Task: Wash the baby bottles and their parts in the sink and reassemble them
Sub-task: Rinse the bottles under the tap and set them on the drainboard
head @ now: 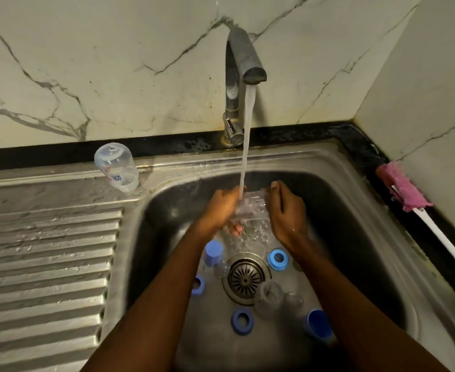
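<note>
Two baby bottles in all: a held bottle (253, 208) between both hands under the running stream of the faucet (243, 57), over the back half of the sink (162, 210); an upturned bottle (116, 167) standing neck-down at the back edge of the drainboard (46, 251), by the sink's back-left corner.

Three blue screw rings on the sink floor: one ring (277, 259) right of the drain strainer (246, 277), one ring (199, 285) left of it, one ring (242, 321) nearer the front edge. Two blue caps: one cap (213, 252) left of the strainer, one cap (318, 324) toward the front-right corner.

Left hand (222, 208) cupped on the held bottle's left side, fingers curled underneath. Right hand (285, 213) clasped on its right side, thumb hooked over the far end. Both forearms reaching in from the front edge.

Roughly three clear teats (270, 295) around the strainer, too glassy to count surely. Held bottle blurred by water, neck not discernible. One bottle brush (403, 186), pink-headed, at the counter's right edge, its white handle cut off by the frame.
</note>
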